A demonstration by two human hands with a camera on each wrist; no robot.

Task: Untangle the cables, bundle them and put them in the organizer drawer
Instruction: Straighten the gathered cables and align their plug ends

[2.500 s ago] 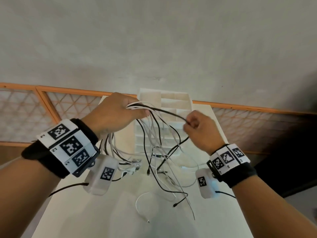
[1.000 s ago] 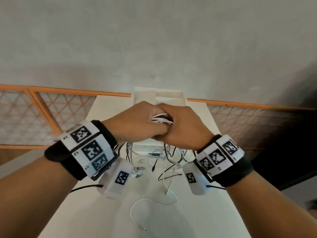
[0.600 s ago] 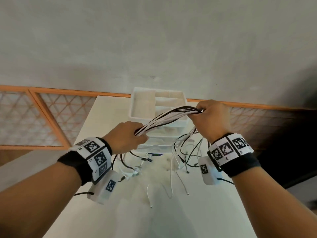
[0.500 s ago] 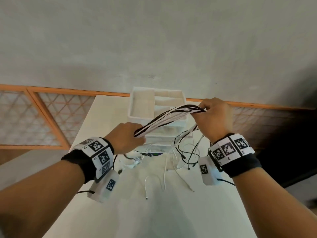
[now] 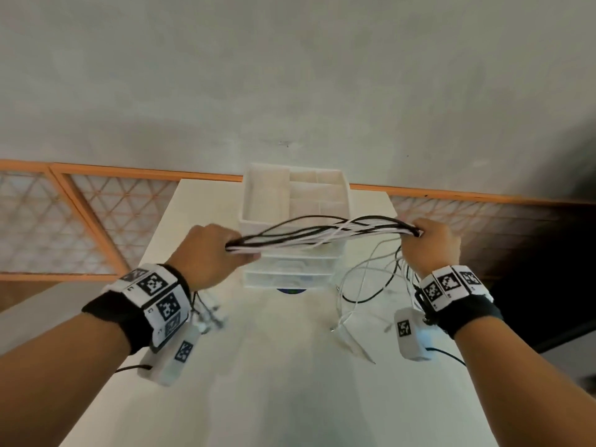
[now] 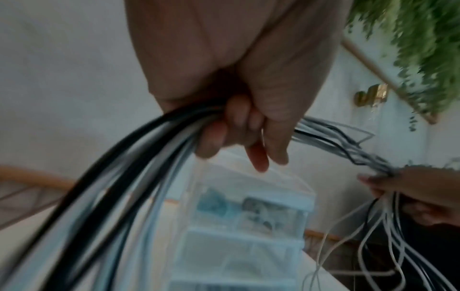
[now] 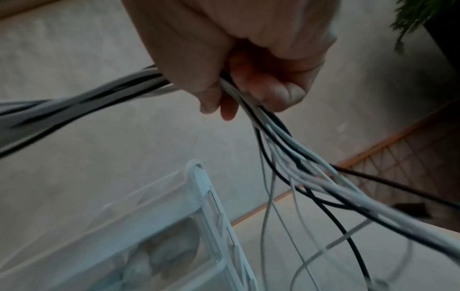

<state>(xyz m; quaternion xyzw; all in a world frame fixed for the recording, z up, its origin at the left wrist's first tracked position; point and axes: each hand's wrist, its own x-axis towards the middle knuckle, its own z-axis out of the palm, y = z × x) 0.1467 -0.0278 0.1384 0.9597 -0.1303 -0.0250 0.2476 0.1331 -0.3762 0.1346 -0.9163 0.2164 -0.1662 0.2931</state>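
Note:
A bunch of black and white cables (image 5: 322, 232) is stretched level between my two hands, in front of the white organizer drawer unit (image 5: 295, 250). My left hand (image 5: 213, 253) grips one end of the bunch (image 6: 159, 141) with curled fingers. My right hand (image 5: 429, 245) grips the other end (image 7: 234, 92). Loose cable tails (image 5: 371, 285) hang from the right hand down to the white table (image 5: 290, 366). More tails and plugs dangle under my left wrist. The unit's drawers look closed in the head view.
The organizer's top tray (image 5: 267, 195) has open compartments. An orange-framed lattice rail (image 5: 96, 221) runs behind the table along the grey wall. A green plant (image 6: 428, 49) hangs in the left wrist view. Dark space lies to the table's right.
My hands were together on the bunch a second ago. They have since pulled apart sideways, drawing the cables out straight, and the right hand has moved further right over the last half second.

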